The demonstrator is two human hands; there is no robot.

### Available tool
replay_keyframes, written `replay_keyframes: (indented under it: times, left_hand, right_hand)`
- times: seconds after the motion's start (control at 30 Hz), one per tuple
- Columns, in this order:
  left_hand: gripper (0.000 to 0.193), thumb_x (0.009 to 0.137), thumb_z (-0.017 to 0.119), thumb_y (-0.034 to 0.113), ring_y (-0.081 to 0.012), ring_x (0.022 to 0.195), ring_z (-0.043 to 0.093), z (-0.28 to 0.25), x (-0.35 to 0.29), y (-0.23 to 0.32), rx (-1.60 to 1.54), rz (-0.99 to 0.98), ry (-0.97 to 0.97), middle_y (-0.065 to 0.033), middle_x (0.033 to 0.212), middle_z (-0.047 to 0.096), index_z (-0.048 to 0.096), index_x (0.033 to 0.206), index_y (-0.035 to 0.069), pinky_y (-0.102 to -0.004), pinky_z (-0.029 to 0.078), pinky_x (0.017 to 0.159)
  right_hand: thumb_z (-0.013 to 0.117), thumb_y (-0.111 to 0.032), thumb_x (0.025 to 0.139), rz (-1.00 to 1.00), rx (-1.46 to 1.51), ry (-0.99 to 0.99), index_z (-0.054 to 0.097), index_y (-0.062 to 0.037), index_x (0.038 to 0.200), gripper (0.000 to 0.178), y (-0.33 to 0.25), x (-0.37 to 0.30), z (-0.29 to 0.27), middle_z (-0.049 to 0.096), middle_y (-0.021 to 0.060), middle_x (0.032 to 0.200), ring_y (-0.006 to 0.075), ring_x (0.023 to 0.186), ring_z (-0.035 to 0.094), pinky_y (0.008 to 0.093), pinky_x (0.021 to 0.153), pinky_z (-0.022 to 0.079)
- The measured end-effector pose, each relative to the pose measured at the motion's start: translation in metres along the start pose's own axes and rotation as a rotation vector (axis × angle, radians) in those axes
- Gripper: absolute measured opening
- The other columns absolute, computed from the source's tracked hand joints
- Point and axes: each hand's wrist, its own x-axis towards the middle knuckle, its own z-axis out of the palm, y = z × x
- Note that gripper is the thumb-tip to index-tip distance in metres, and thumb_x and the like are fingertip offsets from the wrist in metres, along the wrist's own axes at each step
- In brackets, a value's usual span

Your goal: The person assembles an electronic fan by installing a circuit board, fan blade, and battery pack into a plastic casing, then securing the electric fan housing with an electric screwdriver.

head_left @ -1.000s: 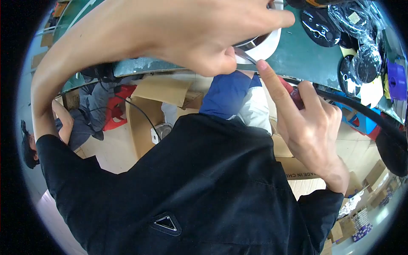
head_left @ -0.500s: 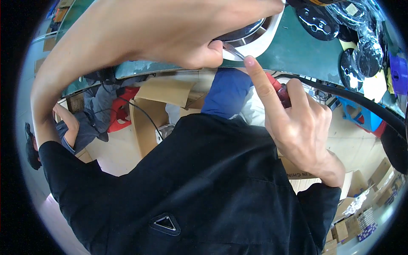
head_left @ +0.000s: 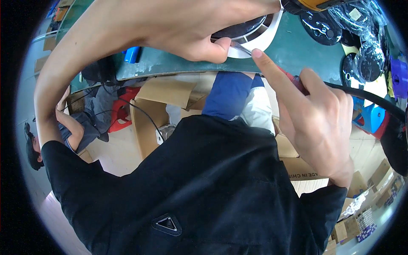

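At the bench's near edge sits a white round housing (head_left: 268, 39) with a dark glossy centre and ribs around it. My left hand (head_left: 199, 32) reaches over from the left and grips it, thumb on the near side and fingers at the far rim. My right hand (head_left: 318, 117) is wrapped round the red handle of a screwdriver (head_left: 292, 78), index finger stretched along the metal shaft. The shaft points left into the near part of the housing, beside my left thumb. Its tip is hidden there.
A yellow-and-black tool (head_left: 312, 5) lies at the bench's far edge. Black discs (head_left: 321, 29) and clear plastic wrapping are at the right, near a purple part (head_left: 398, 74). A thick black cable (head_left: 365, 94) crosses the right edge. Below stands an open cardboard box (head_left: 146, 123); another person (head_left: 80, 129) sits left.
My right hand and the screwdriver have moved a little to the right and away from me. My left hand keeps hold of the housing. A blue object now shows under my left forearm.
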Motion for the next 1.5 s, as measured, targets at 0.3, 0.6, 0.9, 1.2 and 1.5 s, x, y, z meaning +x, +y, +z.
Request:
replay_keyframes:
  times: [0.3,0.6,0.9,1.2,1.5]
  left_hand:
    - [0.051,0.076,0.062,0.024,-0.0301,0.079,0.059,-0.003,-0.001,-0.001,0.094,0.024,0.026,-0.0214,0.095,0.053,0.052,0.109,-0.014,-0.0398,0.054,0.067]
    - [0.054,0.083,0.064,0.031,-0.0304,0.086,0.062,-0.001,-0.006,-0.008,0.024,0.022,0.006,-0.0217,0.101,0.053,0.054,0.114,-0.012,-0.0366,0.054,0.074]
    - [0.057,0.083,0.063,0.035,-0.03,0.092,0.061,0.002,-0.007,-0.006,0.06,0.035,0.087,-0.0216,0.107,0.052,0.055,0.116,-0.011,-0.0378,0.055,0.077]
    - [0.064,0.084,0.059,0.048,-0.0245,0.069,0.058,-0.001,-0.003,-0.003,0.046,-0.05,0.076,-0.0157,0.09,0.051,0.056,0.108,-0.011,-0.0349,0.052,0.058]
    - [0.059,0.084,0.059,0.05,-0.0226,0.061,0.052,-0.006,-0.001,-0.004,0.088,-0.134,-0.062,-0.013,0.08,0.045,0.054,0.09,-0.009,-0.0345,0.047,0.052]
  right_hand:
    - [0.069,0.001,0.081,0.057,-0.068,0.135,0.061,-0.0254,0.141,0.067,-0.017,-0.011,0.02,0.038,0.0017,0.068,0.0129,0.046,0.04,0.0309,0.04,0.038]
    - [0.069,0.0,0.082,0.073,-0.071,0.159,0.061,-0.0258,0.141,0.066,-0.019,-0.011,0.026,0.04,0.0015,0.068,0.0125,0.046,0.046,0.0316,0.039,0.041]
    - [0.07,-0.002,0.081,0.149,-0.032,0.176,0.061,-0.0256,0.141,0.065,-0.029,-0.014,0.028,0.043,0.0024,0.068,0.0137,0.045,0.047,0.0331,0.04,0.041]
    - [0.072,-0.002,0.082,0.219,-0.012,0.182,0.059,-0.0262,0.143,0.067,-0.038,-0.014,0.032,0.044,0.0022,0.068,0.0134,0.044,0.046,0.0321,0.04,0.04]
    - [0.07,0.001,0.079,0.253,-0.113,0.259,0.058,-0.0251,0.144,0.071,-0.048,-0.014,0.046,0.043,0.0016,0.067,0.0115,0.044,0.046,0.0312,0.039,0.041]
